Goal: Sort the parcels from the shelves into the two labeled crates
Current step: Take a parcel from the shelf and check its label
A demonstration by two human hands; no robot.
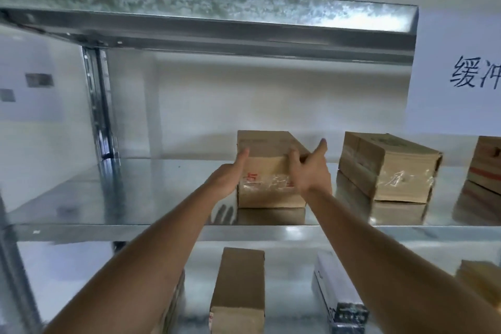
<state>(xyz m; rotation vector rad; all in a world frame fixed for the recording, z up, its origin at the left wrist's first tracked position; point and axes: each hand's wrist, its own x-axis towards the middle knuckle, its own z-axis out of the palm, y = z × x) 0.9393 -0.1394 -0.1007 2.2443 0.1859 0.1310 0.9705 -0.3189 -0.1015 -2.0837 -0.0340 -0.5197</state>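
The galvanised metal shelving (189,192) fills the view: an upper board at the top, a middle board at hand level, a lower board beneath. On the middle board, just back from its front edge and about midway along, stands the handled parcel (267,171), a plain brown cardboard box, upright, with red printing and a band of clear, wrinkled tape across its near face.

The left hand (230,176) lies flat against the parcel's left side, fingers extended, thumb up. The right hand (311,168) is at the parcel's right top corner, fingers curled over the near top edge, forefinger stretched out past the corner. Its hold below the wrist is hidden by the hand itself.

To the right on the same board lies a second taped parcel (385,168), set askew, apart from the first. A third parcel (485,165), with a red stripe, is cut off by the right edge.

On the lower board: a long brown box (241,287) at the front edge, a white and dark box (336,295), and a blurred yellowish item (479,276) at the right.

A white sign (461,73) with handwritten characters is cut off at the right. The print on the parcels cannot be read.
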